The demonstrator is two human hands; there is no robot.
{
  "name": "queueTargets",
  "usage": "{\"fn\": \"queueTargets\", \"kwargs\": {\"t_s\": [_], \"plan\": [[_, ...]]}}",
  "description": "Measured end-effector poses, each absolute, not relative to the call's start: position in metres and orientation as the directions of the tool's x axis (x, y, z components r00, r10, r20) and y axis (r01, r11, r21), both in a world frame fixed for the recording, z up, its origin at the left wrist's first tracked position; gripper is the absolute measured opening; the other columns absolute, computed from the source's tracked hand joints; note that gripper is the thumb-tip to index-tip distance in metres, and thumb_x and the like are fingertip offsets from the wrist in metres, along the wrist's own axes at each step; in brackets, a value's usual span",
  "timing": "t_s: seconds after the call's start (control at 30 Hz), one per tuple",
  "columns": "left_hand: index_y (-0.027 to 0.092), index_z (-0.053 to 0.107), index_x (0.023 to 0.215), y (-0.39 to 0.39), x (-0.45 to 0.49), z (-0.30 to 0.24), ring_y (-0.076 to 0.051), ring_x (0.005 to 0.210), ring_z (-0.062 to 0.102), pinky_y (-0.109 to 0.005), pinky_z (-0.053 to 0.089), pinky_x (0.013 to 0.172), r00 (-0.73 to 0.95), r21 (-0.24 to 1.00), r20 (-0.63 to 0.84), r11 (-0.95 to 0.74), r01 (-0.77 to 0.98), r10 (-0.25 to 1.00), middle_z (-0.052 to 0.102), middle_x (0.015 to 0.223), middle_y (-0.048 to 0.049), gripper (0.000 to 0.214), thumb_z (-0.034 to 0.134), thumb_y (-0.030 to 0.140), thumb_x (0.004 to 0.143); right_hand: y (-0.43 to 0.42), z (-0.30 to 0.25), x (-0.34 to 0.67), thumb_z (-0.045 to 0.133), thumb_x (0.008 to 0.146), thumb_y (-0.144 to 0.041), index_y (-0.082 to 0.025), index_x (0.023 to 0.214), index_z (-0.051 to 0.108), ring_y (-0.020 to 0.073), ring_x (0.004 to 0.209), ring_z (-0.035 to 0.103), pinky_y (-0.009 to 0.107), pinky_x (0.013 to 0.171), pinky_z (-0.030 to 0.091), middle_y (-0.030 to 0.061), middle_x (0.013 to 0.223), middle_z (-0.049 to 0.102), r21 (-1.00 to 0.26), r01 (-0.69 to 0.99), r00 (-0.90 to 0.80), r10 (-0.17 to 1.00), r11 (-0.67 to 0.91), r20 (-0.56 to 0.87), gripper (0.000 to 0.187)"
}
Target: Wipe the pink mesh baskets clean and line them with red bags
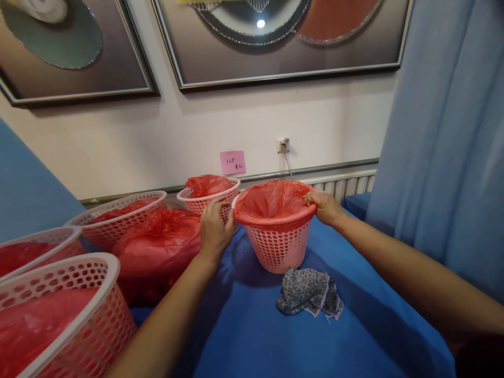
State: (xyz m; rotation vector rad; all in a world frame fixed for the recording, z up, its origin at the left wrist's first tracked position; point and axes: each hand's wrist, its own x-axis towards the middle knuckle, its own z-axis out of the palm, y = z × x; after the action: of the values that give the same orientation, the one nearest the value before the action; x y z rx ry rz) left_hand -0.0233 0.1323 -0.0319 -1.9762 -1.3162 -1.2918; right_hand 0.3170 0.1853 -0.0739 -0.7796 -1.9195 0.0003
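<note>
A white perforated plastic basket (277,249) stands upright on the blue-covered surface, lined with a red plastic bag (271,202) folded over its rim. At the right of that rim, my right hand (322,206) is closed on the bag's edge, its fingertips partly hidden. My left hand (216,228) is just left of the rim, thumb and fingers apart, with nothing visible in it; whether it touches the basket is unclear. In front of the basket lies a crumpled grey speckled cloth (307,291) with a pale edge.
Several more white baskets with red bags stand at left, including a near one (112,268) and a far one (234,185). A bulky red bag (157,241) sits among them. A blue curtain (441,131) hangs at right. A wall socket (282,146) holds a plug.
</note>
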Motion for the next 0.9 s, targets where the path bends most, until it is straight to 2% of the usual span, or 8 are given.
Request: {"fn": "queueTargets", "kwargs": {"t_s": [0.07,0.13,0.2,0.3,0.47,0.6,0.73,0.9], "plan": [[0.019,0.066,0.116,0.115,-0.009,-0.023,-0.027,0.130,0.057,-0.048,0.043,0.114,0.118,0.097,0.934,-0.559,0.824,0.337,0.064,0.136,-0.0131,0.023,0.054,0.026,0.097,0.186,-0.075,0.315,0.052,0.076,-0.011,-0.021,0.059,0.057,0.0170,0.069,0.061,0.031,0.071,0.047,0.0012,0.068,0.068,-0.319,0.527,-0.274,0.514,0.787,0.813,0.020],[0.022,0.068,0.116,0.102,0.005,-0.012,-0.027,0.133,0.056,-0.048,0.040,0.116,0.238,0.034,0.917,-0.659,0.751,0.319,0.065,0.136,-0.0102,0.023,0.057,0.028,0.097,0.186,-0.076,0.314,0.052,0.076,-0.011,-0.021,0.059,0.058,0.0176,0.071,0.062,0.031,0.071,0.046,0.0019,0.070,0.069,-0.316,0.540,-0.270,0.516,0.780,0.813,0.020],[0.024,0.072,0.112,0.098,0.013,-0.003,-0.029,0.133,0.057,-0.051,0.037,0.117,0.427,0.028,0.789,-0.721,0.692,0.441,0.071,0.129,-0.0079,0.021,0.061,0.033,0.096,0.187,-0.077,0.314,0.053,0.076,-0.011,-0.020,0.061,0.060,0.0179,0.072,0.064,0.031,0.072,0.046,0.0020,0.071,0.070,-0.315,0.548,-0.271,0.521,0.775,0.809,0.020],[0.027,0.078,0.100,0.109,0.014,0.001,-0.029,0.114,0.068,-0.051,0.042,0.111,0.568,0.183,0.534,-0.741,0.646,0.627,0.079,0.108,-0.0061,0.018,0.066,0.037,0.092,0.189,-0.077,0.315,0.054,0.076,-0.010,-0.020,0.063,0.063,0.0178,0.073,0.065,0.031,0.073,0.047,0.0016,0.072,0.072,-0.312,0.556,-0.279,0.527,0.770,0.803,0.019],[0.028,0.081,0.092,0.132,-0.007,-0.013,-0.026,0.088,0.073,-0.042,0.055,0.092,0.450,0.441,0.546,-0.699,0.562,0.706,0.080,0.092,-0.0071,0.018,0.072,0.041,0.085,0.199,-0.076,0.320,0.053,0.079,-0.009,-0.021,0.064,0.064,0.0185,0.077,0.067,0.032,0.078,0.051,0.0022,0.076,0.074,-0.305,0.568,-0.281,0.528,0.764,0.802,0.021],[0.027,0.080,0.090,0.135,-0.019,-0.021,-0.026,0.093,0.073,-0.043,0.054,0.096,0.357,0.445,0.631,-0.698,0.561,0.689,0.080,0.096,-0.0073,0.016,0.076,0.040,0.081,0.197,-0.073,0.325,0.051,0.078,-0.008,-0.020,0.074,0.067,0.0227,0.093,0.069,0.041,0.088,0.054,0.0068,0.094,0.076,-0.318,0.602,-0.228,0.540,0.732,0.810,0.021],[0.026,0.079,0.092,0.128,0.000,-0.030,-0.025,0.094,0.073,-0.043,0.053,0.097,0.301,0.409,0.675,-0.681,0.607,0.674,0.080,0.098,-0.0070,0.015,0.076,0.038,0.084,0.154,-0.065,0.305,0.049,0.076,-0.003,-0.020,0.115,0.068,0.0285,0.129,0.058,0.052,0.108,0.045,0.0125,0.135,0.065,-0.258,0.645,-0.139,0.443,0.719,0.886,0.046],[0.025,0.078,0.098,0.116,0.038,-0.038,-0.027,0.100,0.071,-0.046,0.049,0.101,0.285,0.345,0.721,-0.684,0.642,0.632,0.080,0.098,-0.0065,0.015,0.075,0.032,0.086,0.099,-0.062,0.243,0.052,0.096,-0.017,-0.020,0.133,0.060,0.0280,0.128,0.059,0.049,0.112,0.041,0.0116,0.133,0.068,-0.114,0.632,-0.314,0.388,0.767,0.867,0.039]]}}
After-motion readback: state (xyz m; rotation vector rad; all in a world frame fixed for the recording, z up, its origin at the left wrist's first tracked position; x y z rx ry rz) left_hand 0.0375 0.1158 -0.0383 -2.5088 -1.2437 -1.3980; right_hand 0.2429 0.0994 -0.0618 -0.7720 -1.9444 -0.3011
